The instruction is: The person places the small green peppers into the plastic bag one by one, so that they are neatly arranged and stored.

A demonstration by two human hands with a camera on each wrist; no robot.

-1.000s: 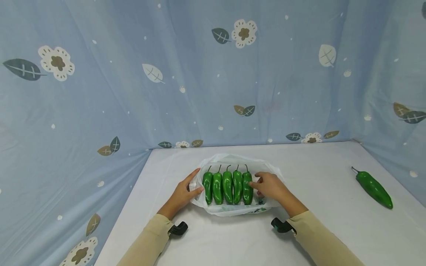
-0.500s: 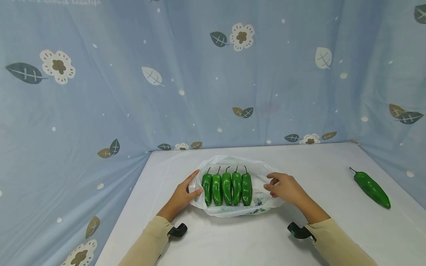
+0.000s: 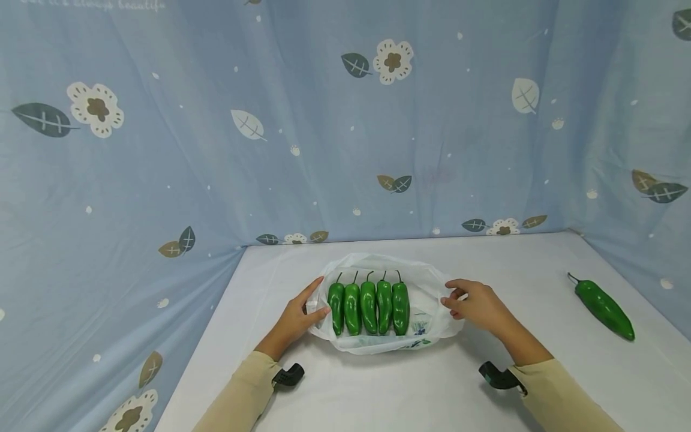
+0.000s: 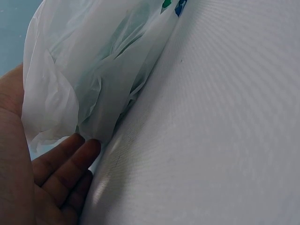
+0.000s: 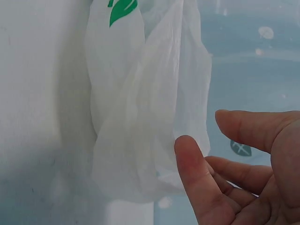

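A white plastic bag point(image 3: 351, 345) lies spread with its mouth upward on the white table. Several green chili peppers point(image 3: 369, 307) lie side by side in it, dark stems pointing away. My left hand point(image 3: 296, 315) holds the bag's left side, thumb over the rim; in the left wrist view its fingers point(image 4: 70, 171) are against the outside of the film. At the bag's right rim, my right hand point(image 3: 477, 306) has its fingertips right at the edge. Seen from the right wrist, the thumb and fingers point(image 5: 192, 164) stand apart, one fingertip overlapping the film.
One more green chili pepper point(image 3: 604, 309) lies on the table point(image 3: 518, 270) at the far right. Behind and to the left hangs a blue curtain point(image 3: 324, 120) printed with leaves and flowers. Black wrist devices point(image 3: 288, 375) show at both sleeves.
My right hand has let go of the rightmost pepper in the row and moved right to the bag's right rim. The left hand has stayed in place.
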